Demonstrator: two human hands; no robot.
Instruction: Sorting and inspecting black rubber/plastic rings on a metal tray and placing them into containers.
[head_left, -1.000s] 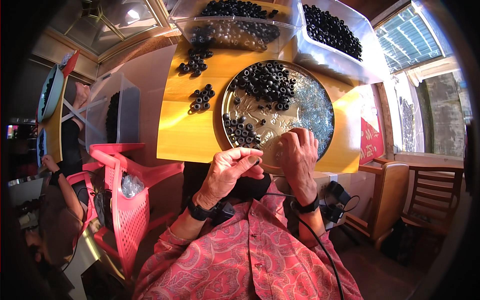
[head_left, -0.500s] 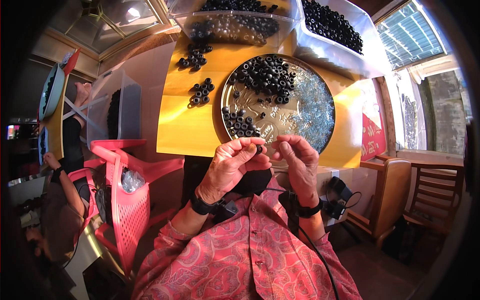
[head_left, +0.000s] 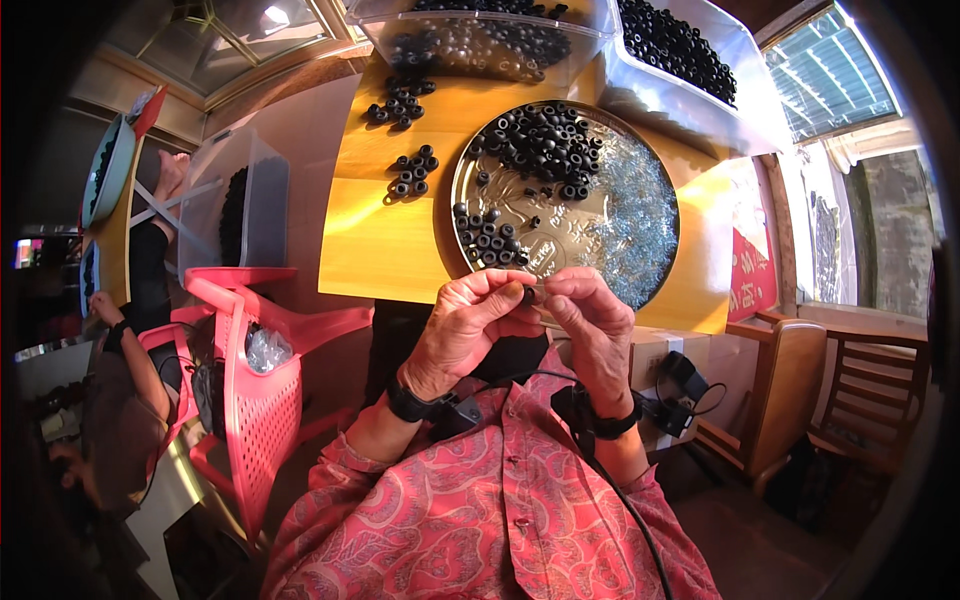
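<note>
Close together over the table's near edge, my two hands meet fingertip to fingertip. My left hand (head_left: 462, 330) is closed, pinching one small black ring-shaped piece (head_left: 528, 296) between thumb and fingers. Thumb and forefinger of my right hand (head_left: 597, 322) are pressed together right beside that piece; what they hold, if anything, is too small to make out. Just beyond lies a round metal tray (head_left: 560, 225). Black ring-shaped pieces (head_left: 540, 145) are heaped at its far side, with a smaller group (head_left: 489, 238) near my left hand. Tiny clear bluish pieces (head_left: 632, 225) cover its right part.
Two loose groups of black pieces (head_left: 412, 170) lie on the yellow tabletop (head_left: 375, 250). Clear bins (head_left: 680, 95) of black pieces stand at the back. A pink plastic chair (head_left: 262, 420) is at left, with another person (head_left: 130, 390) beyond. Wooden chairs (head_left: 785, 390) stand right.
My right hand has come in to the left, and its fingertips now meet the left hand's at the black piece. The whole view has shifted slightly.
</note>
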